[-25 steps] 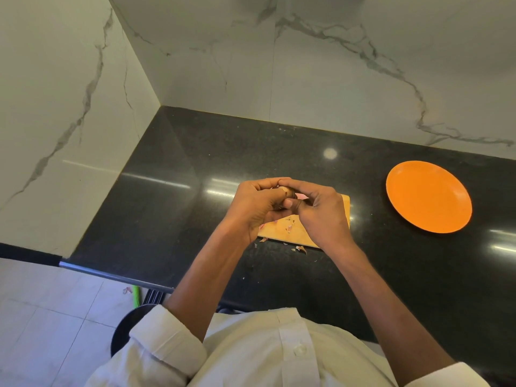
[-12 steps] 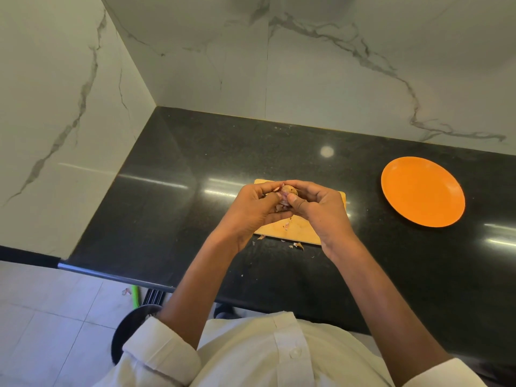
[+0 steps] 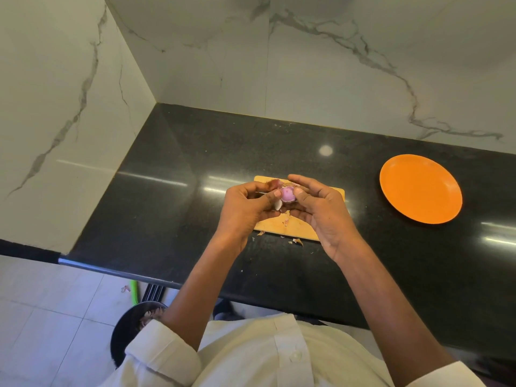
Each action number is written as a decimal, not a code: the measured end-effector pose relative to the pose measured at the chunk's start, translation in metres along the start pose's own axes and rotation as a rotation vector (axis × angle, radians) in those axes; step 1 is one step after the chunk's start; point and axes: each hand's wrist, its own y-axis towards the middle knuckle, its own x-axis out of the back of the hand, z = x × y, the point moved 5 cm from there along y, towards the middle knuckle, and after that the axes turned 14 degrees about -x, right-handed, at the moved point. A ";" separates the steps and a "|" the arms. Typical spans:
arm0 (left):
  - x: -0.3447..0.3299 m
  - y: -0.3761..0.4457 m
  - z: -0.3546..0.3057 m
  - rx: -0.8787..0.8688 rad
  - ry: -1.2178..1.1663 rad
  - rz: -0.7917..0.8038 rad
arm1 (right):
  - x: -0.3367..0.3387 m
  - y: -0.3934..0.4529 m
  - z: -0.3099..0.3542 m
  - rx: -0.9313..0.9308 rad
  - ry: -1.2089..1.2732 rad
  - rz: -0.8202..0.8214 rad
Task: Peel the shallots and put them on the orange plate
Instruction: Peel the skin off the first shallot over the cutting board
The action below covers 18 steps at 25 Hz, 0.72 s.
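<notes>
Task status: peeling is in progress on one shallot (image 3: 287, 194); judged from the present layout, no shallot has yet been delivered.

1. Hands. The left hand (image 3: 245, 208) and right hand (image 3: 321, 208) are together at the centre of the frame, raised above the cutting board (image 3: 296, 226). Both pinch the shallot between thumb and fingers. The left hand's fingers (image 3: 275, 194) lie against a loose pale flap of skin (image 3: 278, 204) on the shallot's left side.

2. Shallot. The pink-purple flesh is exposed on the side facing the camera. Dry skin remains attached at the upper and left edges. The peel is therefore judged as partly removed, not complete.

3. Containers.
- Orange plate (image 3: 420, 188): at the right of the frame on the black counter (image 3: 173, 196), well apart from the hands. Nothing lies on it.
- Cutting board: lies flat on the counter under the hands. It carries small peel scraps (image 3: 286, 221); more scraps (image 3: 297, 241) lie on the counter just beyond its near edge.
- Dark round bin (image 3: 131, 328): on the floor at the lower left, partly hidden by a sleeve. Some pinkish material is visible inside; its nature cannot be confirmed.

4. Remaining work. Strip the remaining skin, then transfer the shallot to the plate. No other shallots are visible; whether more await peeling cannot be determined.
</notes>
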 end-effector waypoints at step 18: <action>-0.003 -0.011 0.025 0.109 -0.184 0.022 | -0.004 -0.003 -0.014 0.088 -0.009 -0.101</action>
